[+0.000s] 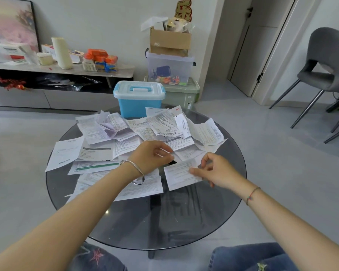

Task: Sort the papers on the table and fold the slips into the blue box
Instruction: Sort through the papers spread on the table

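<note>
Several printed papers [114,132] lie scattered over the far half of a round dark glass table [184,222]. A blue box [138,100] with a closed translucent lid and blue handle stands at the table's far edge. One white slip [179,174] lies near the middle. My right hand [216,171] pinches its right edge between thumb and forefinger. My left hand [152,155], with a silver bangle on the wrist, hovers just left of the slip with fingers curled; its fingertips are at the slip's upper left corner.
Behind the table stand stacked plastic bins [170,69] topped by a cardboard box [169,42]. A low shelf [61,68] with packages runs along the left wall. A grey chair [327,65] is at the right. My knees in jeans [249,257] are under the near edge.
</note>
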### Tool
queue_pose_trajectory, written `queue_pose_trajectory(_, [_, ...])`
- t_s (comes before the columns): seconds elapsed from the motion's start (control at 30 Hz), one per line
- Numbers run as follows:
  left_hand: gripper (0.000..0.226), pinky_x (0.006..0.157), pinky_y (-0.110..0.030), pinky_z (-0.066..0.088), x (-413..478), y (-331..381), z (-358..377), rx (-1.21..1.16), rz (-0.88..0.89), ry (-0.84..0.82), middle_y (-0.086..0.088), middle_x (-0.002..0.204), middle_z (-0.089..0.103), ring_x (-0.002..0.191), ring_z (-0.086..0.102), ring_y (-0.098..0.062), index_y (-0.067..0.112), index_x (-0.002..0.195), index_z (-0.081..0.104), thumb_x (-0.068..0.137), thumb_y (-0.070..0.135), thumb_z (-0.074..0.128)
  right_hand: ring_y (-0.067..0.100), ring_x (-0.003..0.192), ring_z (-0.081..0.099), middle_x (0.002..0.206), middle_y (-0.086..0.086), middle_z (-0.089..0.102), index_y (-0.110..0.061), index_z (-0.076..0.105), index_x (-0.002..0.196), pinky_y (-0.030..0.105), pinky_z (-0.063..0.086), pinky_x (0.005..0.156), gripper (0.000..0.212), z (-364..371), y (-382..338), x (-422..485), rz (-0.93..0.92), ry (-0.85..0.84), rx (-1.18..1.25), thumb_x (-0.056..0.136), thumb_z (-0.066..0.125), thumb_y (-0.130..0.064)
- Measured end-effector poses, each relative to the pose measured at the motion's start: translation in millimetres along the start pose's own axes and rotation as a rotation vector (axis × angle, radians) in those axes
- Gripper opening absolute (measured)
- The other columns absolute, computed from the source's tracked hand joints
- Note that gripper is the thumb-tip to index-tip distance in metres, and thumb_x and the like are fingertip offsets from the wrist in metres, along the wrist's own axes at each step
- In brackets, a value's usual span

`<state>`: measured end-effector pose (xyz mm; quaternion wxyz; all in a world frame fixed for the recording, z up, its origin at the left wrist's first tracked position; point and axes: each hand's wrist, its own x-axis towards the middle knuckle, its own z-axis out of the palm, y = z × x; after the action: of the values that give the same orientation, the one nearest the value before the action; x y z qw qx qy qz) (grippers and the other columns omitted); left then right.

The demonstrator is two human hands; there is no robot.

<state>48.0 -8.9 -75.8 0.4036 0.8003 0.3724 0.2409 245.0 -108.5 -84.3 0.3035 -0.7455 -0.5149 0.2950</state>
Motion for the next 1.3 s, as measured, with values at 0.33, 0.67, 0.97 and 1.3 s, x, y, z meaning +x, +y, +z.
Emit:
queue_pose_trajectory(0.33, [0.017,0.083,-0.023,0.055,10.4,1.0,10.8,0.023,0.086,-0.038,0.006,0.091,0.073,0.084,0.069,-0.007,0.027,0.091,0.066,0.079,0.022,0.076,-0.001,0.037,0.047,0.07,0.015,0.069,-0.007,0.053,0.077,0.017,0.039,0.046,0.03,-31.8,-4.7,2.9,-0.056,0.128,0.026,0.083,0.072,-0.03])
queue_pose_trajectory(0.67, [0.013,0.077,-0.026,0.055,38.7,11.0,15.5,-0.108,0.031,0.109,0.001,0.086,0.071,0.073,0.065,-0.01,0.022,0.097,0.067,0.085,0.017,0.071,0.013,0.13,0.042,0.14,-0.003,0.047,-0.021,0.065,0.117,0.024,0.031,0.107,0.028,-11.1,-7.6,62.6,-0.3,0.132,-0.267,0.096,0.049,-0.011])
queue_pose_trajectory(0.97, [0.013,0.079,-0.027,0.056,42.3,5.9,13.7,-0.157,0.01,0.174,0.002,0.091,0.07,0.081,0.066,-0.013,0.021,0.102,0.064,0.091,0.016,0.062,0.018,0.138,0.033,0.157,-0.004,0.021,-0.014,0.045,0.14,0.028,0.03,0.108,0.044,4.4,-16.7,74.4,-0.204,0.033,-0.413,0.098,0.035,-0.008])
queue_pose_trajectory(1.3, [0.014,0.079,-0.022,0.054,40.2,3.5,10.0,-0.161,0.01,0.196,0.003,0.099,0.07,0.087,0.065,-0.008,0.021,0.102,0.065,0.092,0.014,0.06,0.019,0.139,0.03,0.156,-0.004,0.023,-0.012,0.043,0.14,0.026,0.028,0.108,0.046,-0.2,-11.5,69.0,-0.2,0.008,-0.415,0.098,0.03,-0.003])
